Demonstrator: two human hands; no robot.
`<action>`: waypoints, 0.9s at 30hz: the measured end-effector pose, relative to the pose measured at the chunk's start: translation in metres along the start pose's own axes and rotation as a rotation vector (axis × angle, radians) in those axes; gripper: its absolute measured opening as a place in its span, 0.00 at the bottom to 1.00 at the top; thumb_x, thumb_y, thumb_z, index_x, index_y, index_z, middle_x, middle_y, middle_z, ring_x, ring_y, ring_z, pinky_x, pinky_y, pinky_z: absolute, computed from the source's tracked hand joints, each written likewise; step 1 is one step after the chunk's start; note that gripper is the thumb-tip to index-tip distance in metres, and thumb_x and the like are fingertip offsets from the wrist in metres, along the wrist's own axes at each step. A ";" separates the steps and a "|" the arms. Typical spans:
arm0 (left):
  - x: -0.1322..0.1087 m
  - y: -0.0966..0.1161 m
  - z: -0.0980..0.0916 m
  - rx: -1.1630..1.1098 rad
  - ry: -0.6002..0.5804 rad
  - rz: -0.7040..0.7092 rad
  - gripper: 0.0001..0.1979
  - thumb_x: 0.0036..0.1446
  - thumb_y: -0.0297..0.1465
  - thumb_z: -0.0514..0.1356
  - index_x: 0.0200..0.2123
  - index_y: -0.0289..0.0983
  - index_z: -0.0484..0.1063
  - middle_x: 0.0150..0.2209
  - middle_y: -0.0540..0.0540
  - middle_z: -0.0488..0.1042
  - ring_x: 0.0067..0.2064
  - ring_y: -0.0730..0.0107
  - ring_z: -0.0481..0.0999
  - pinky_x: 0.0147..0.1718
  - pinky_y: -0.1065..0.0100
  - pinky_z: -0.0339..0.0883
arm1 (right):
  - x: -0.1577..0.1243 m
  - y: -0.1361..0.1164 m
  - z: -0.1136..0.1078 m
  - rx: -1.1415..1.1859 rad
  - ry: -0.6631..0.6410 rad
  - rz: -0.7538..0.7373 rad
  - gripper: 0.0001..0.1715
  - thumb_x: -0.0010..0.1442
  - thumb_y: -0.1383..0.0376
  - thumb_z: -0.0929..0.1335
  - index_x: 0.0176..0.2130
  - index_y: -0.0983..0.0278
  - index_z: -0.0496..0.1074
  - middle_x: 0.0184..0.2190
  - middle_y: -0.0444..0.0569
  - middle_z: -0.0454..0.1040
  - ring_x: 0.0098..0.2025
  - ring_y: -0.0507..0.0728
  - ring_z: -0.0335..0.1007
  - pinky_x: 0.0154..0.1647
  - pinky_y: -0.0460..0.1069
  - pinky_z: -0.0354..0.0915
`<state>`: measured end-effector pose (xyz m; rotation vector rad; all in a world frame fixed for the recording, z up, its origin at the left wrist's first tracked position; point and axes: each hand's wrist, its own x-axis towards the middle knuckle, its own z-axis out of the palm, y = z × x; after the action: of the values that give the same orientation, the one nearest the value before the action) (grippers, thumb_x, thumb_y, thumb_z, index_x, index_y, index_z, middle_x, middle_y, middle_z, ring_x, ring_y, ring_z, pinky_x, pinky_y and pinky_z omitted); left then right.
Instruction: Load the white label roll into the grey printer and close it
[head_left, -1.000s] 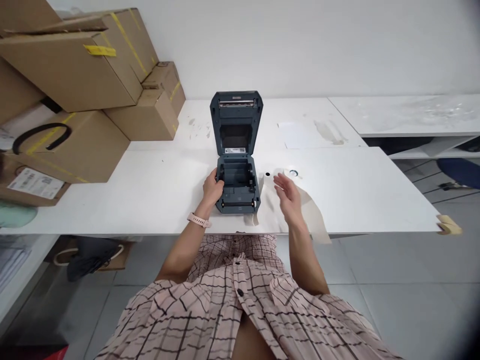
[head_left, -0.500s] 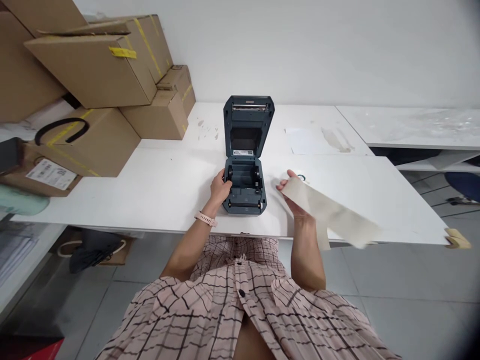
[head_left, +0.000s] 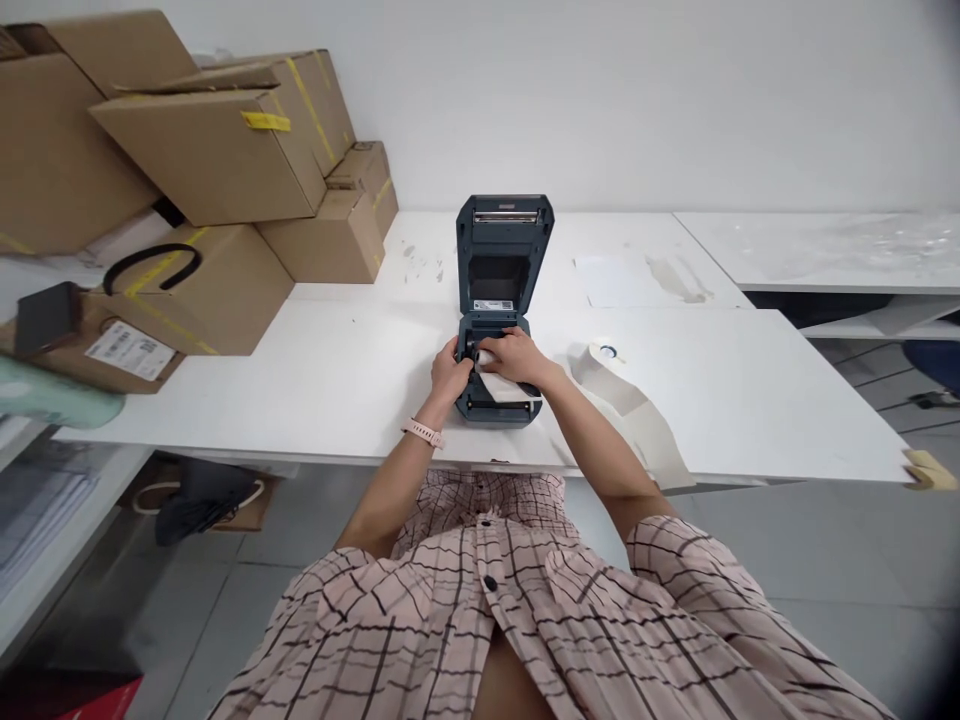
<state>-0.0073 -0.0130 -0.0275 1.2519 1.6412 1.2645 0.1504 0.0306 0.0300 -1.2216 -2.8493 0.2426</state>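
A dark grey-blue label printer (head_left: 495, 413) stands on the white table with its lid (head_left: 501, 270) raised. My left hand (head_left: 450, 373) grips the left side of the printer, its thumb reaching inside. With its fingers closed over the top, my right hand (head_left: 517, 357) holds a small white paper roll (head_left: 486, 358) in the printer's compartment. Loose paper from that roll hangs toward the printer's front. To the right lies another label roll (head_left: 600, 354), its long strip (head_left: 637, 410) unwound across the table and over the front edge. My right hand hides part of the compartment.
Several cardboard boxes (head_left: 217, 160) are stacked at the left, with a black headband (head_left: 150, 262) and a dark phone-like object (head_left: 49, 318) on them. A white sheet (head_left: 611, 282) lies on the table (head_left: 360, 385) behind the loose roll. The wall rises behind.
My right hand has let go of the long paper strip and moved left to the printer, now with a small roll in it. My left hand stays at the printer's side.
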 end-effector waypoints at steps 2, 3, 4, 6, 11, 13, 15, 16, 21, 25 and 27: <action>0.000 0.000 0.000 -0.008 -0.003 0.010 0.27 0.47 0.24 0.61 0.52 0.40 0.78 0.48 0.45 0.82 0.49 0.57 0.79 0.50 0.61 0.71 | -0.002 0.000 0.003 0.019 0.014 -0.012 0.23 0.66 0.64 0.71 0.59 0.68 0.75 0.50 0.60 0.83 0.55 0.66 0.79 0.69 0.60 0.55; 0.000 -0.001 -0.001 -0.013 -0.004 0.009 0.27 0.47 0.24 0.61 0.52 0.40 0.78 0.48 0.45 0.82 0.49 0.57 0.79 0.50 0.61 0.71 | -0.005 -0.001 0.002 0.037 0.027 -0.017 0.22 0.66 0.65 0.70 0.58 0.67 0.76 0.50 0.59 0.83 0.54 0.66 0.79 0.69 0.61 0.56; -0.001 -0.001 -0.001 -0.018 -0.004 0.007 0.27 0.46 0.24 0.60 0.53 0.40 0.78 0.48 0.45 0.82 0.49 0.57 0.79 0.50 0.60 0.71 | -0.010 -0.001 0.001 0.062 0.046 -0.024 0.21 0.67 0.66 0.70 0.58 0.67 0.76 0.50 0.58 0.83 0.54 0.67 0.79 0.68 0.61 0.58; -0.003 0.000 -0.001 -0.034 -0.005 0.007 0.27 0.47 0.24 0.60 0.53 0.40 0.78 0.48 0.44 0.82 0.50 0.56 0.79 0.50 0.60 0.72 | -0.025 -0.004 -0.002 0.144 0.106 -0.049 0.19 0.69 0.67 0.67 0.57 0.65 0.77 0.51 0.57 0.83 0.54 0.66 0.79 0.62 0.60 0.65; -0.008 0.001 -0.001 -0.077 -0.014 0.001 0.26 0.48 0.26 0.62 0.54 0.40 0.78 0.48 0.44 0.82 0.48 0.55 0.78 0.49 0.58 0.72 | -0.084 -0.019 0.008 0.332 0.258 -0.112 0.22 0.75 0.61 0.60 0.56 0.63 0.77 0.56 0.55 0.81 0.57 0.65 0.77 0.59 0.60 0.72; -0.009 0.002 -0.001 -0.089 -0.010 -0.005 0.26 0.48 0.28 0.64 0.54 0.40 0.77 0.49 0.44 0.82 0.48 0.56 0.79 0.49 0.59 0.72 | -0.104 -0.028 0.018 0.314 0.288 -0.095 0.23 0.76 0.58 0.60 0.58 0.63 0.76 0.63 0.56 0.76 0.65 0.66 0.72 0.65 0.63 0.69; -0.009 0.003 -0.001 -0.094 -0.014 -0.004 0.26 0.48 0.29 0.65 0.54 0.40 0.77 0.50 0.43 0.81 0.48 0.56 0.79 0.48 0.59 0.72 | -0.117 -0.038 0.027 0.269 0.304 -0.070 0.25 0.76 0.56 0.61 0.61 0.64 0.74 0.68 0.57 0.70 0.70 0.67 0.66 0.70 0.65 0.64; -0.010 0.004 -0.001 -0.095 -0.017 -0.003 0.26 0.49 0.30 0.65 0.54 0.40 0.77 0.51 0.43 0.81 0.49 0.56 0.79 0.48 0.59 0.72 | -0.122 -0.042 0.031 0.244 0.306 -0.059 0.27 0.75 0.53 0.62 0.63 0.64 0.73 0.69 0.58 0.67 0.71 0.67 0.63 0.72 0.66 0.62; -0.012 0.008 -0.001 -0.102 -0.024 -0.016 0.26 0.49 0.30 0.65 0.54 0.38 0.76 0.52 0.41 0.81 0.49 0.55 0.79 0.48 0.58 0.72 | -0.131 -0.053 0.036 0.180 0.245 -0.111 0.50 0.62 0.38 0.69 0.70 0.63 0.63 0.74 0.60 0.58 0.75 0.69 0.54 0.76 0.69 0.52; -0.011 0.011 -0.002 -0.120 -0.038 -0.033 0.27 0.50 0.31 0.66 0.56 0.37 0.75 0.54 0.39 0.80 0.51 0.52 0.79 0.50 0.56 0.72 | -0.132 -0.049 0.039 0.163 0.203 -0.148 0.54 0.59 0.42 0.74 0.73 0.61 0.58 0.76 0.58 0.53 0.77 0.68 0.49 0.77 0.70 0.50; -0.013 0.013 -0.002 -0.157 -0.041 -0.031 0.27 0.51 0.33 0.66 0.56 0.37 0.74 0.55 0.38 0.79 0.54 0.52 0.79 0.53 0.56 0.72 | -0.133 -0.048 0.040 0.176 0.196 -0.134 0.49 0.62 0.48 0.74 0.73 0.58 0.57 0.76 0.56 0.53 0.78 0.66 0.49 0.77 0.70 0.50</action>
<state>-0.0019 -0.0252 -0.0147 1.1450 1.4964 1.3135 0.2041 -0.1035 0.0019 -0.9613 -2.6625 0.3398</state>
